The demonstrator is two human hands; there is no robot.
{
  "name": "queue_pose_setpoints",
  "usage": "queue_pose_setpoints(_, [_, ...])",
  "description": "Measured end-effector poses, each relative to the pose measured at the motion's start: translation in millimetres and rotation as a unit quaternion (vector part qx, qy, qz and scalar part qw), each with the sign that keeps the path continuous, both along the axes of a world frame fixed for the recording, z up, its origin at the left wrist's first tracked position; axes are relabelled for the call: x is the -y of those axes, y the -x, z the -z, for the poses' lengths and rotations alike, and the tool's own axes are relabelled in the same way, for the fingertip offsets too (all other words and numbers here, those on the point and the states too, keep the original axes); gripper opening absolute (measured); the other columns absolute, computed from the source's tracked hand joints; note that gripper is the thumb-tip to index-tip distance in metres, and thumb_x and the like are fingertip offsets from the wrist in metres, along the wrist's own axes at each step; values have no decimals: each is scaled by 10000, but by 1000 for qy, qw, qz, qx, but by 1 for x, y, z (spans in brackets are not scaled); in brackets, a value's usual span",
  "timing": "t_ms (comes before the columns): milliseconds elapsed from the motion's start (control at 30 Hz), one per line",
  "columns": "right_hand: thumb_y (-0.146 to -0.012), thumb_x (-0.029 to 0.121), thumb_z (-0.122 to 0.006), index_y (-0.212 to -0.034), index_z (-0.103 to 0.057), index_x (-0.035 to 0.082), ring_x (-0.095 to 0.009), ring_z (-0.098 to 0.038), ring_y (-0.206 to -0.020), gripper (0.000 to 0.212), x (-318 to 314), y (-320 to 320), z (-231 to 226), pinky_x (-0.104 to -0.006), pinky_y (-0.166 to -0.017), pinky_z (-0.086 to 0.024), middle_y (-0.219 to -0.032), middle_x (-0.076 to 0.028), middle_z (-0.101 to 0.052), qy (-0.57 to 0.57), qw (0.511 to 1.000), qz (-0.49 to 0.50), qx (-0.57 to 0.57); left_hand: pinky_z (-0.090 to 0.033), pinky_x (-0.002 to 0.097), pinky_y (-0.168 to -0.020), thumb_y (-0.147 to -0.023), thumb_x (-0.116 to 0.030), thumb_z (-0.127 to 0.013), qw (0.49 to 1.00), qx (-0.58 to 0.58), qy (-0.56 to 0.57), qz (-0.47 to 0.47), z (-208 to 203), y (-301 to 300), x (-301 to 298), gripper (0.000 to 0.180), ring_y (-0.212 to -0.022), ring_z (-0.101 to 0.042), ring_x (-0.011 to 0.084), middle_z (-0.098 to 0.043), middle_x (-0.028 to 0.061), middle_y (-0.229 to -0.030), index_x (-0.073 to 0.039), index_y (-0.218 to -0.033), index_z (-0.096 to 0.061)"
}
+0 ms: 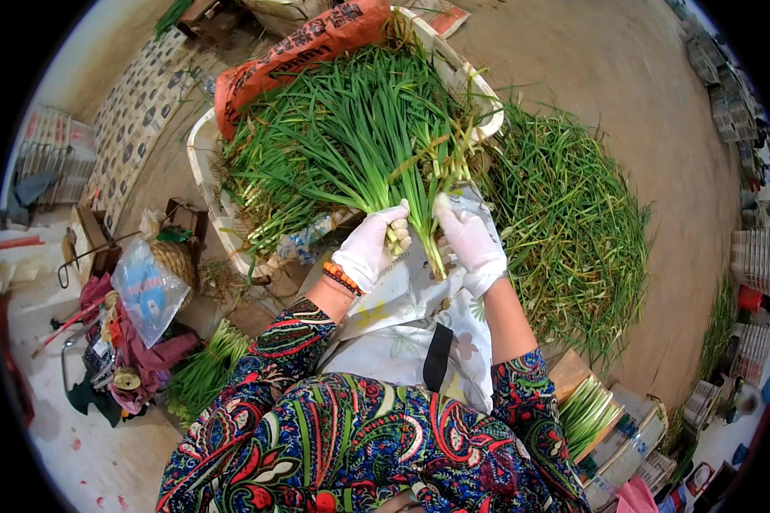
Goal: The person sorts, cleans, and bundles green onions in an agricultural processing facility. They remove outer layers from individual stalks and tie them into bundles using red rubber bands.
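Observation:
My left hand (373, 246), in a white glove, is closed round a bunch of chives (364, 184). Their pale stem ends poke out of the fist and the green leaves fan away from me. A smaller bunch of chives (423, 227) lies between my hands, stem ends toward my lap. Close against its right side is my gloved right hand (470, 244), fingers curled and thumb near the stalks; what it pinches is hidden. Beyond both hands a white plastic basket (198, 162) is heaped with loose chives (278, 111). A pale patterned apron (385, 329) covers my lap.
An orange sack (295, 56) lies over the basket's far rim. A big pile of loose green leaves (565, 231) covers the floor at right. Tied chives stand at lower left (207, 368) and a bundle at lower right (589, 415). A clear plastic bag (150, 286) sits at left.

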State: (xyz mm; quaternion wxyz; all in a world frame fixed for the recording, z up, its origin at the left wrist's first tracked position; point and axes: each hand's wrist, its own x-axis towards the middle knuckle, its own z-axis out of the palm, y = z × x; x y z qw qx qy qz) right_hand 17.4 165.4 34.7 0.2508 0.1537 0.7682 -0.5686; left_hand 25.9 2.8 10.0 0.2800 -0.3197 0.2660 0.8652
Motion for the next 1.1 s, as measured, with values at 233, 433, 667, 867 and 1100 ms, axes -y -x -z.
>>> queue_pose_setpoints(233, [-823, 284, -581, -879, -623, -1, -52, -452, -580, 294, 4, 3, 21, -241, -521, -386, -668, 5, -567, -2, 998, -8, -57, -397, 202, -454, -844, -187, -559, 1000, -21, -2, 18, -12, -2, -7, 65, -471, -421, 57, -439, -64, -567, -128, -816, -554])
queue_pose_setpoints(433, [-864, 226, -507, -961, -582, 6, -63, -503, -560, 252, 4, -9, 13, -237, -494, -408, -648, -8, -572, -106, 979, -125, -119, -347, 193, -392, -831, -224, -586, 997, -24, -14, 73, -9, 2, -1, 105, -417, -400, 51, -414, -78, -510, -128, -807, -552])
queue_pose_setpoints(667, [-915, 259, -446, -964, -524, 57, -70, -532, -598, 222, 8, -29, -2, -201, -499, -429, -802, 1, -568, 219, 965, 107, -96, -357, 137, -356, -877, -184, -509, 998, 2, -63, -18, -21, 14, -3, 301, -386, -353, -7, -368, -104, -479, 15, -1102, -522])
queue_pose_setpoints(867, [-921, 223, -429, -964, -523, 32, -80, -552, -667, 217, 2, -35, 1, -217, -567, -460, -841, -28, -587, 344, 921, 135, -120, -340, 138, -346, -880, -177, -505, 997, 7, -69, -22, -29, 21, -4, 312, -367, -328, -4, -348, -116, -461, 47, -1098, -515])
queue_pose_setpoints(1100, [-907, 227, -457, -953, -493, 38, -102, -536, -707, 197, -9, -51, -12, -245, -619, -454, -840, -41, -568, 361, 910, 118, -165, -337, 145, -344, -883, -180, -502, 998, 2, -48, -30, -30, 24, -12, 319, -364, -315, -6, -336, -120, -457, 57, -1095, -517])
